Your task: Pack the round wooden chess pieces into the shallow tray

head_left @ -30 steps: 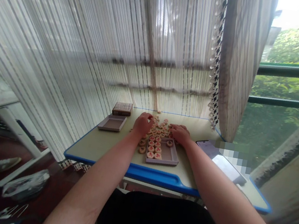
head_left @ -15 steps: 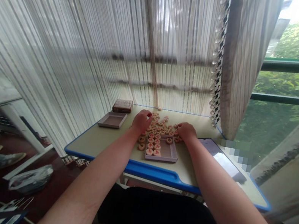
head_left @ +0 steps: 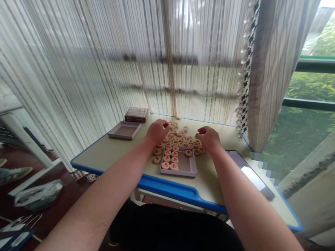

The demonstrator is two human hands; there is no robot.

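My left hand [head_left: 157, 131] is over the left side of a spread of round wooden Chinese chess pieces [head_left: 181, 141]. Its fingers are curled in, and whatever they hold is hidden. Across the spread, my right hand [head_left: 209, 138] has its fingers bent towards the thumb. One piece [head_left: 197, 135] shows at its fingertips; I cannot make out what is pinched. Nearer to me lies a shallow open box [head_left: 194, 170]. Two columns of pieces with red characters [head_left: 174, 160] fill its left side, and a dark-marked piece [head_left: 188, 153] sits towards its back right.
An empty shallow tray [head_left: 122, 136] and a brown box [head_left: 136, 114] stand at the back left. A tablet or large phone [head_left: 249, 174] lies on the right of the blue-edged table [head_left: 94, 151]. Beyond hang string curtains [head_left: 104, 45]. A plastic bag [head_left: 38, 194] is on the floor.
My right hand has lifted slightly away from the pieces at its fingertips. My left hand stays nearly in place. The whole view has shifted a little; the pieces in the box look unchanged.
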